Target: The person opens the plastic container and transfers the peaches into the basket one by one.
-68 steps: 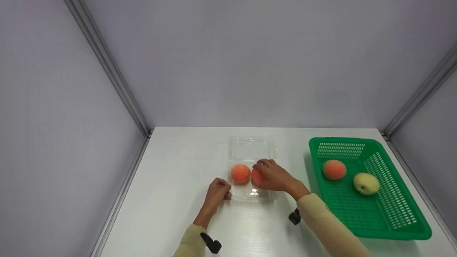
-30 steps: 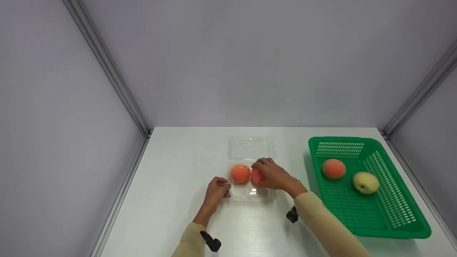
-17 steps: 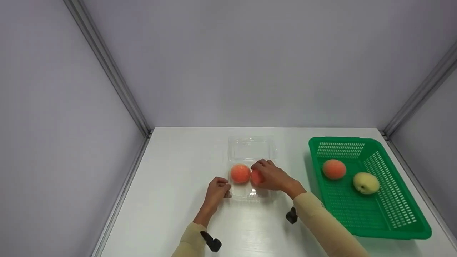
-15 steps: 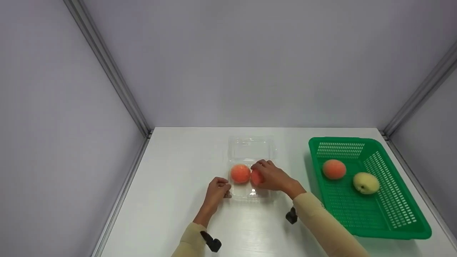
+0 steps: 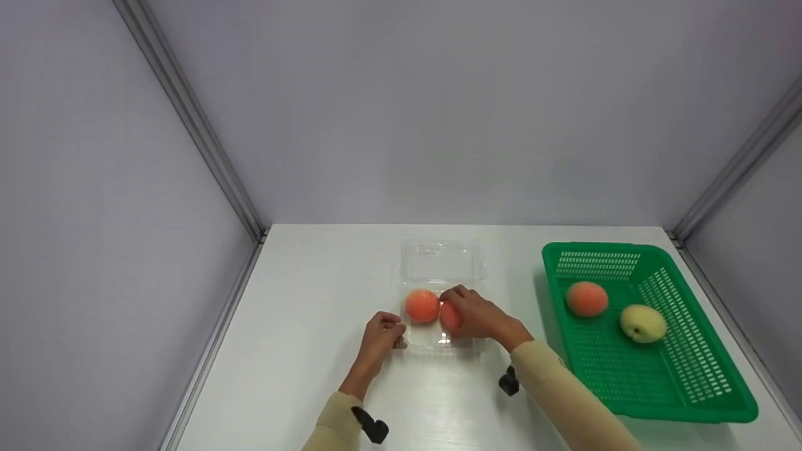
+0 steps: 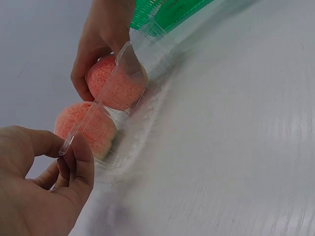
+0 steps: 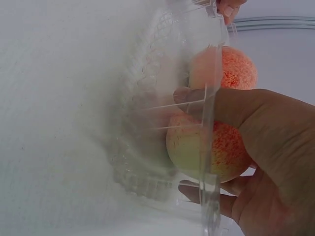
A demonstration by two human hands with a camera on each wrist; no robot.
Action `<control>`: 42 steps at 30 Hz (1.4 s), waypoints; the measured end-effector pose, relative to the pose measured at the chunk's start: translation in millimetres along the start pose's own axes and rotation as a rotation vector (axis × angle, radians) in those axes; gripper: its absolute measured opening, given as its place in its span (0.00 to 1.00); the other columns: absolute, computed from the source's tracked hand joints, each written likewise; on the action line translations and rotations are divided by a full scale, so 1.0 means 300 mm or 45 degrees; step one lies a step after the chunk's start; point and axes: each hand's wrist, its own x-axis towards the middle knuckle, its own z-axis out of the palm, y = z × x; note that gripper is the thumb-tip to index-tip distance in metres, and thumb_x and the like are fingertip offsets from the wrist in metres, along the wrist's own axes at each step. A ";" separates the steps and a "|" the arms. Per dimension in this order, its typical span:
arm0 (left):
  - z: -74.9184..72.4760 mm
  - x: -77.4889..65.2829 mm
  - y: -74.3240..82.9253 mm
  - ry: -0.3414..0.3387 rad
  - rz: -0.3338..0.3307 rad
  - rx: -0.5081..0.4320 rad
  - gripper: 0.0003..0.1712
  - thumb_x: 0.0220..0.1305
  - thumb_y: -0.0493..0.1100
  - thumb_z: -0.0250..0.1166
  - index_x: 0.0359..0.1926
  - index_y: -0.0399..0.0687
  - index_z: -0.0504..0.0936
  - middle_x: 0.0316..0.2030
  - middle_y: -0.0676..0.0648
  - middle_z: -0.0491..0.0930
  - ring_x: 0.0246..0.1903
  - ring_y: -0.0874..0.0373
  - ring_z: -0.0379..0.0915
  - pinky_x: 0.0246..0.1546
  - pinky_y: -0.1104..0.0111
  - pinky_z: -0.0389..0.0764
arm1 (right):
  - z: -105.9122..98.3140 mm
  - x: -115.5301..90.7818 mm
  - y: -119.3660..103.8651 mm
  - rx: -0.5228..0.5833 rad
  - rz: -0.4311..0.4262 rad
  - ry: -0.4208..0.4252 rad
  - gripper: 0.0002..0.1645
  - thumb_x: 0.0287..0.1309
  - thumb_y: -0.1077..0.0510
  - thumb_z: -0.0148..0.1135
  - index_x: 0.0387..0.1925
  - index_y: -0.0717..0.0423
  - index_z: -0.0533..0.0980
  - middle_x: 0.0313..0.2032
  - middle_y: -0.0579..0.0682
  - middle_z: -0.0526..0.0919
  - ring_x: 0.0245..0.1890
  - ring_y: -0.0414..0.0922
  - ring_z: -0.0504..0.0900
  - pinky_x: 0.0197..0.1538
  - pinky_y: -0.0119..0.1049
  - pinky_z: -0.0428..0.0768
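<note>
A clear plastic clamshell box (image 5: 438, 346) lies on the white table with its lid (image 5: 442, 263) folded back, away from me. In its base, toward the back, sit two orange-red peaches side by side. My left hand (image 5: 378, 336) pinches the box's rim at the left side, thumb against finger in the left wrist view. The right-hand peach (image 6: 123, 86) is gripped by my right hand (image 5: 481, 318), its thumb and fingers reaching down inside the box walls. Beside it, the left peach (image 5: 421, 305) is touched by neither hand. My right hand covers part of its own peach.
To the right stands a green plastic basket (image 5: 658, 388) with slotted sides. Inside it are another orange-red peach (image 5: 587, 299) and a pale yellow fruit (image 5: 643, 324). Grey walls (image 5: 438, 113) border the table at the back and sides.
My right hand has shifted slightly toward me, still on the right peach. The left hand stays at the box's rim; the left peach and the basket have not moved.
</note>
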 end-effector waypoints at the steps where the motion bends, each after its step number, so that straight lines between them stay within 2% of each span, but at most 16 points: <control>1: -0.001 0.000 0.000 -0.003 0.007 -0.006 0.17 0.72 0.34 0.63 0.56 0.28 0.74 0.36 0.45 0.78 0.30 0.59 0.77 0.35 0.66 0.88 | 0.002 0.000 0.002 0.003 -0.011 0.005 0.38 0.56 0.58 0.79 0.66 0.53 0.73 0.64 0.56 0.75 0.60 0.57 0.77 0.59 0.57 0.85; 5: -0.003 -0.004 0.001 -0.012 0.020 -0.038 0.16 0.72 0.33 0.63 0.56 0.27 0.74 0.36 0.45 0.78 0.31 0.58 0.78 0.36 0.65 0.89 | 0.011 0.000 0.007 0.007 -0.037 0.015 0.37 0.55 0.59 0.79 0.65 0.56 0.73 0.62 0.57 0.76 0.60 0.58 0.77 0.60 0.57 0.85; 11: -0.003 -0.002 -0.004 -0.016 0.026 -0.044 0.16 0.71 0.31 0.61 0.54 0.25 0.73 0.34 0.43 0.79 0.27 0.59 0.77 0.34 0.66 0.88 | 0.020 0.005 0.007 -0.021 -0.024 0.000 0.40 0.53 0.57 0.81 0.65 0.55 0.72 0.62 0.57 0.77 0.61 0.57 0.77 0.62 0.57 0.84; 16: -0.005 -0.005 -0.003 -0.025 0.038 -0.061 0.14 0.70 0.31 0.61 0.53 0.26 0.74 0.34 0.41 0.80 0.26 0.59 0.76 0.33 0.65 0.88 | 0.022 0.008 0.008 0.010 -0.007 -0.010 0.41 0.53 0.55 0.82 0.65 0.55 0.72 0.62 0.56 0.76 0.63 0.57 0.76 0.66 0.56 0.82; 25: -0.006 -0.008 -0.003 -0.023 0.048 -0.065 0.16 0.71 0.34 0.63 0.55 0.28 0.74 0.35 0.43 0.80 0.27 0.61 0.76 0.32 0.68 0.88 | 0.020 0.014 0.009 0.025 0.006 -0.018 0.39 0.55 0.58 0.79 0.66 0.55 0.72 0.62 0.56 0.77 0.62 0.55 0.77 0.70 0.54 0.80; 31: -0.003 -0.008 0.001 0.000 0.029 -0.028 0.16 0.71 0.34 0.64 0.54 0.28 0.75 0.35 0.45 0.79 0.29 0.60 0.77 0.33 0.67 0.88 | 0.022 0.015 0.005 0.023 -0.005 -0.011 0.35 0.58 0.59 0.77 0.65 0.56 0.73 0.60 0.56 0.78 0.61 0.56 0.77 0.69 0.54 0.80; 38: 0.004 0.002 -0.002 0.038 0.019 0.025 0.16 0.70 0.33 0.64 0.54 0.26 0.75 0.34 0.45 0.78 0.29 0.58 0.77 0.38 0.59 0.89 | 0.021 0.014 0.003 -0.008 -0.025 0.013 0.32 0.60 0.59 0.75 0.64 0.57 0.75 0.58 0.57 0.79 0.59 0.56 0.78 0.67 0.54 0.81; 42: 0.000 0.000 -0.001 0.033 0.023 0.018 0.17 0.69 0.34 0.65 0.54 0.28 0.76 0.35 0.46 0.78 0.29 0.58 0.77 0.37 0.61 0.89 | 0.019 0.017 0.004 -0.021 -0.019 0.014 0.32 0.59 0.59 0.76 0.63 0.57 0.75 0.57 0.57 0.79 0.57 0.56 0.78 0.66 0.53 0.81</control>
